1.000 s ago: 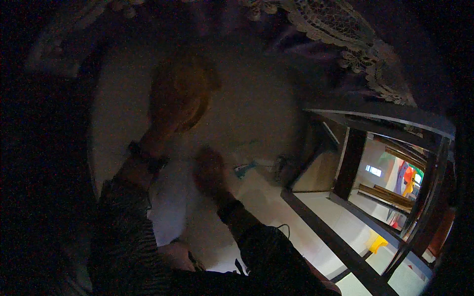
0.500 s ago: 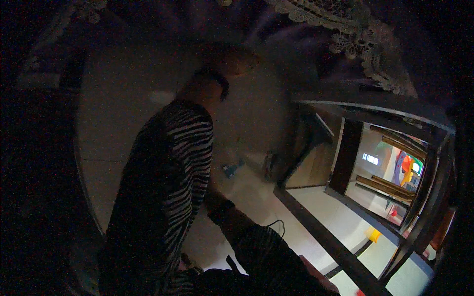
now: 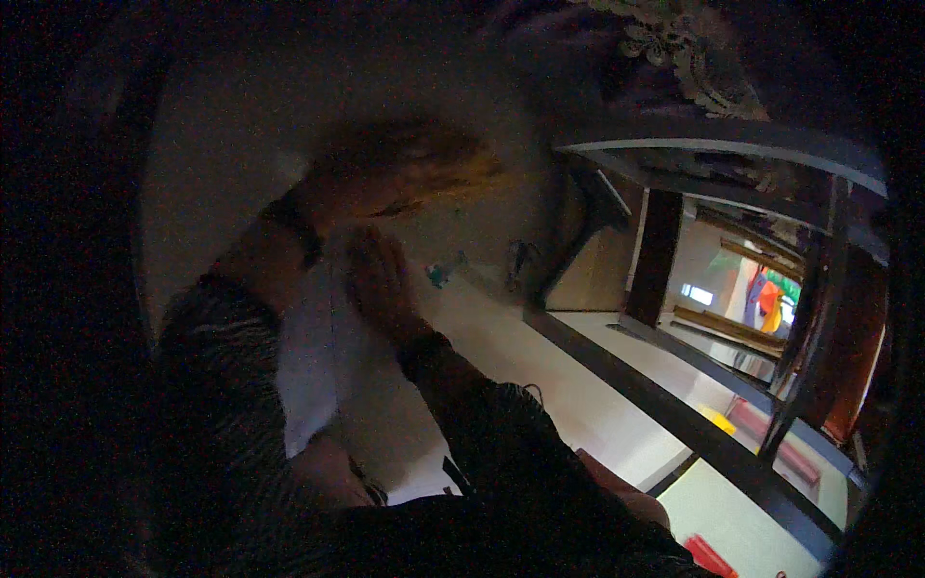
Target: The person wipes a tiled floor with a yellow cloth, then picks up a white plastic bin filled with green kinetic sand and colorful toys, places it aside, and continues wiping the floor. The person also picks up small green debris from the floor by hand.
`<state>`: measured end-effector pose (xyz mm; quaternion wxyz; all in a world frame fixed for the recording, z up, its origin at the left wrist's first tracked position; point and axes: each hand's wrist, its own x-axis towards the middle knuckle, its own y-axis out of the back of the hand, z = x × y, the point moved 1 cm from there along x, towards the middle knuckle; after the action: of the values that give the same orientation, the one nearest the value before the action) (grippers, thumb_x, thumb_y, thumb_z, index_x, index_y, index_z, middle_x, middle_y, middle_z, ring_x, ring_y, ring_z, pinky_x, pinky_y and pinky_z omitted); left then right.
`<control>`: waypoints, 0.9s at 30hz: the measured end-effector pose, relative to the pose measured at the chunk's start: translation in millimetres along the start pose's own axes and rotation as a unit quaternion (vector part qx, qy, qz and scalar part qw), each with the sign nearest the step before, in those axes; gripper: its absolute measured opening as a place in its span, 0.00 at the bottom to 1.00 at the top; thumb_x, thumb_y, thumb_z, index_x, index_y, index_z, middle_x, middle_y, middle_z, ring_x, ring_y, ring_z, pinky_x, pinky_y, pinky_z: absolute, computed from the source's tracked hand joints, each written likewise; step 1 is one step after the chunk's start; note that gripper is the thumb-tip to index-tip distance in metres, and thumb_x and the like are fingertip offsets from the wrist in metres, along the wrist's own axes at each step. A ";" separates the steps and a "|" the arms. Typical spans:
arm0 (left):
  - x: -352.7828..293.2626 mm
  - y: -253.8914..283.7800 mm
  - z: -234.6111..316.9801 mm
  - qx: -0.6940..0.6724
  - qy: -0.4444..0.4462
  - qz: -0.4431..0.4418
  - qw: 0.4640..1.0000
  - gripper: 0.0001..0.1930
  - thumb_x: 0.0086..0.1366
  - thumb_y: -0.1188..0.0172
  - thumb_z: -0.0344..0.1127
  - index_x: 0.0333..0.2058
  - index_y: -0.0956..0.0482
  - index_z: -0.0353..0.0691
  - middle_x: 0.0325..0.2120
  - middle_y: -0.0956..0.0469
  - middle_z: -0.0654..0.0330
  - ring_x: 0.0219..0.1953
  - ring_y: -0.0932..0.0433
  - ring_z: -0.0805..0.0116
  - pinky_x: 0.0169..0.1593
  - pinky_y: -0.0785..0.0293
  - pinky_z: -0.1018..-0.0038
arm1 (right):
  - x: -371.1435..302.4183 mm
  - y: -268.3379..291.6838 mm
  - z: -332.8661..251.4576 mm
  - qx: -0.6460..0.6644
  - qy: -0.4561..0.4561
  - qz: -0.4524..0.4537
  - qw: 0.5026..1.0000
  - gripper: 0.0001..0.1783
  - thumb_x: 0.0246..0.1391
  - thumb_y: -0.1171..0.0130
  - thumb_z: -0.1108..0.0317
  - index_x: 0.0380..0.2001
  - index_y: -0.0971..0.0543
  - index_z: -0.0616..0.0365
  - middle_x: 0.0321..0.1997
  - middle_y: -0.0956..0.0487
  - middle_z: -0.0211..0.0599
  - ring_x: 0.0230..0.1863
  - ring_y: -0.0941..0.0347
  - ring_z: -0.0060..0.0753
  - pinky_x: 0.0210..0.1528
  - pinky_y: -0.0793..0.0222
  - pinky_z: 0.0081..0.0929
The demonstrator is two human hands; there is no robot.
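In deep shadow my left hand (image 3: 395, 178) reaches across a pale surface, a dark band at its wrist. Its fingers are smeared by motion and dim, with yellowish-brown streaks about them; whether they hold anything cannot be made out. Below it is my right hand (image 3: 381, 284), also banded at the wrist, its fingers stretched out and nothing visible in them. To the right of that hand lies a small blue-green and white item (image 3: 438, 275), too dim to name. A dark, thin-edged object (image 3: 521, 262) is farther right, its kind unclear.
A dark furniture frame (image 3: 646, 385) with bars and posts stands at the right. White lace trim (image 3: 699, 67) on dark cloth hangs above. Past the frame, a yellow item (image 3: 717, 418), a red item (image 3: 710, 556) and a bright, colourful area (image 3: 771, 294) show.
My left arm has swung left and lower in view, with the hand now showing larger. My right hand, earlier hidden behind the left sleeve, has come into sight. The view has shifted slightly.
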<state>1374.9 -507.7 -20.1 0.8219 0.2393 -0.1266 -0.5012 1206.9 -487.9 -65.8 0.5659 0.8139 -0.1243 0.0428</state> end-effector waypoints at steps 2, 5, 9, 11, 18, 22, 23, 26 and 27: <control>-19.1 8.0 -8.8 -0.013 0.017 0.015 1.000 0.21 0.62 0.58 0.51 0.48 0.32 0.46 0.45 0.29 0.52 0.45 0.29 0.57 0.48 0.32 0.60 | 6.6 -2.9 4.2 0.025 -0.017 -0.033 0.999 0.26 0.51 0.52 0.62 0.54 0.35 0.61 0.60 0.41 0.50 0.64 0.50 0.50 0.65 0.60 0.50; -53.8 11.5 -15.2 -0.043 0.042 0.042 0.997 0.21 0.62 0.58 0.51 0.48 0.32 0.46 0.45 0.29 0.52 0.45 0.29 0.57 0.48 0.32 0.60 | 8.0 -10.3 12.2 0.023 -0.027 -0.099 0.994 0.26 0.50 0.52 0.64 0.54 0.35 0.61 0.61 0.42 0.49 0.65 0.52 0.48 0.65 0.61 0.50; -91.4 11.0 -10.6 -0.121 0.055 0.054 0.990 0.22 0.62 0.59 0.52 0.49 0.32 0.46 0.45 0.29 0.52 0.45 0.29 0.57 0.48 0.32 0.60 | -0.9 17.3 23.3 0.019 0.097 0.013 0.995 0.19 0.43 0.50 0.71 0.43 0.28 0.62 0.46 0.30 0.54 0.49 0.36 0.54 0.59 0.49 0.52; -102.2 10.4 -1.6 -0.180 0.053 0.051 0.981 0.22 0.62 0.59 0.52 0.49 0.32 0.47 0.45 0.29 0.52 0.45 0.29 0.57 0.49 0.32 0.59 | -14.4 48.5 28.1 -0.077 0.053 -0.230 0.969 0.16 0.48 0.52 0.66 0.41 0.28 0.60 0.47 0.30 0.48 0.54 0.39 0.49 0.59 0.51 0.53; -122.7 8.2 39.0 -0.480 0.046 -0.035 0.876 0.22 0.63 0.59 0.53 0.49 0.32 0.47 0.46 0.29 0.52 0.46 0.29 0.57 0.49 0.32 0.59 | -92.7 211.2 3.5 0.031 -0.124 -0.324 0.937 0.08 0.50 0.53 0.70 0.34 0.28 0.57 0.29 0.26 0.41 0.32 0.27 0.41 0.36 0.32 0.39; -119.1 13.7 59.7 -0.575 0.034 -0.081 0.813 0.23 0.63 0.60 0.53 0.49 0.32 0.47 0.46 0.29 0.52 0.46 0.29 0.57 0.49 0.32 0.59 | -99.0 282.0 2.0 -0.111 0.054 -0.259 0.958 0.17 0.44 0.52 0.79 0.41 0.29 0.60 0.33 0.25 0.44 0.35 0.28 0.43 0.35 0.31 0.39; -113.6 18.1 69.3 -0.581 0.030 -0.088 0.808 0.23 0.63 0.60 0.53 0.49 0.32 0.47 0.46 0.29 0.52 0.46 0.29 0.57 0.49 0.32 0.59 | -93.5 297.2 3.4 -0.193 0.070 -0.289 0.935 0.19 0.43 0.52 0.80 0.42 0.30 0.60 0.34 0.25 0.45 0.36 0.28 0.43 0.35 0.31 0.40; -98.7 33.2 102.4 -0.490 0.009 -0.082 0.868 0.22 0.63 0.58 0.51 0.49 0.32 0.46 0.46 0.29 0.52 0.46 0.29 0.57 0.50 0.33 0.60 | -80.4 331.0 2.1 -0.154 0.043 -0.153 0.975 0.19 0.42 0.52 0.81 0.41 0.29 0.59 0.38 0.25 0.45 0.39 0.27 0.44 0.36 0.30 0.42; -105.3 41.0 117.7 -0.432 0.001 -0.074 0.899 0.21 0.63 0.57 0.50 0.49 0.32 0.45 0.46 0.29 0.52 0.47 0.29 0.57 0.50 0.33 0.61 | -81.7 340.4 -7.6 -0.124 0.022 -0.126 0.984 0.18 0.42 0.53 0.80 0.41 0.28 0.58 0.38 0.25 0.44 0.40 0.27 0.44 0.36 0.30 0.42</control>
<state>1304.4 -430.2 105.0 0.8052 -0.1301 0.1209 -0.5658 1043.2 -580.2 229.7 0.6658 0.7455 -0.0124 -0.0265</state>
